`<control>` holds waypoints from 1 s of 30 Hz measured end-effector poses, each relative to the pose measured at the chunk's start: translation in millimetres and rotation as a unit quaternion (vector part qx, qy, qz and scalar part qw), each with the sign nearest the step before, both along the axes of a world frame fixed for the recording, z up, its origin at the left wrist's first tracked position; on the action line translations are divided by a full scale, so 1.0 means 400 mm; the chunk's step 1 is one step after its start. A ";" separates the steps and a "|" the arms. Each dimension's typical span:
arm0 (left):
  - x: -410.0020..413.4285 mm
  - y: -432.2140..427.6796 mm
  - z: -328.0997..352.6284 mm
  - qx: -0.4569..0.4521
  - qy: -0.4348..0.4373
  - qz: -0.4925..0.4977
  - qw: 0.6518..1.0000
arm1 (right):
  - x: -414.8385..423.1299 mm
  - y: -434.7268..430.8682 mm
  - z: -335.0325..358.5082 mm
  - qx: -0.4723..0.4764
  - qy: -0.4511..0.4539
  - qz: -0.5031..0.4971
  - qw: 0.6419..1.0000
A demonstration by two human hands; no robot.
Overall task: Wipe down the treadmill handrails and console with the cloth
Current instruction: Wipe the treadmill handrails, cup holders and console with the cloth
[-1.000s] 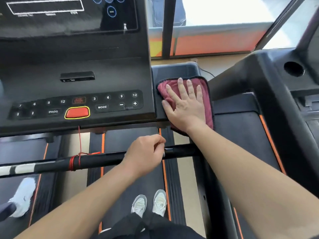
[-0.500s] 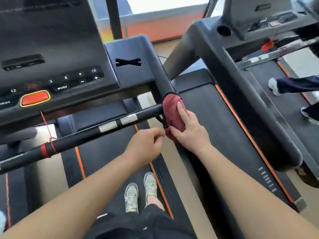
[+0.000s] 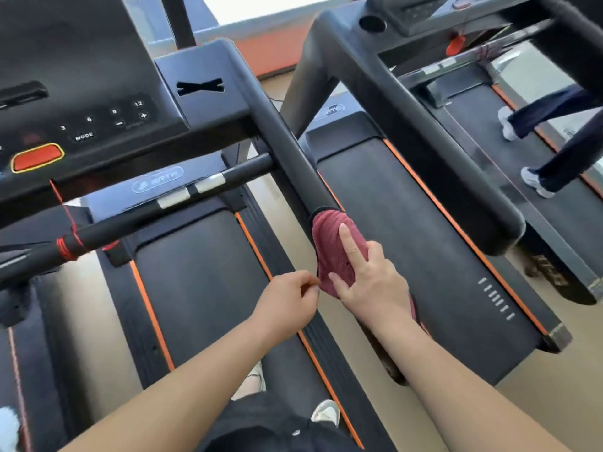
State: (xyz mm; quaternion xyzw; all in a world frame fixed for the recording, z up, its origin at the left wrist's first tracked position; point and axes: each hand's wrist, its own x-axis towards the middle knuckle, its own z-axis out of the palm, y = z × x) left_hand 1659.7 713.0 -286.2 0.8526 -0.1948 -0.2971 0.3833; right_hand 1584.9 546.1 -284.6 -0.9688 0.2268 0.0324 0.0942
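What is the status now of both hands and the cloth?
Right hand pressing cloth around right handrail. Left hand pinching cloth edge. Nothing in the way.

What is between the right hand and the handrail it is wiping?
In the head view, the red cloth lies between the right hand and the right handrail, wrapped over the rail.

Surface finishes, treadmill and cloth.
The handrail showed smooth, matt black plastic; the cloth was ribbed, maroon fabric; the crossbar carried glossy metal sensor plates.
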 end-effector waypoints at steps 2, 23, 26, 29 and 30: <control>-0.053 -0.024 0.000 -0.002 0.001 0.022 1.000 | -0.067 -0.008 -0.003 0.009 -0.013 0.012 1.000; -0.285 -0.362 0.026 -0.029 0.111 0.267 0.957 | -0.263 -0.201 0.036 0.463 -0.145 -0.284 0.827; -0.151 -0.341 0.000 -0.033 0.079 0.286 0.954 | -0.272 -0.232 0.038 0.437 -0.075 -0.248 0.862; -0.244 -0.352 -0.011 -0.053 -0.001 0.274 0.960 | -0.281 -0.260 0.041 0.435 -0.065 -0.254 0.861; -0.310 -0.363 -0.015 -0.055 -0.022 0.273 0.960 | -0.284 -0.267 0.045 0.440 -0.067 -0.259 0.857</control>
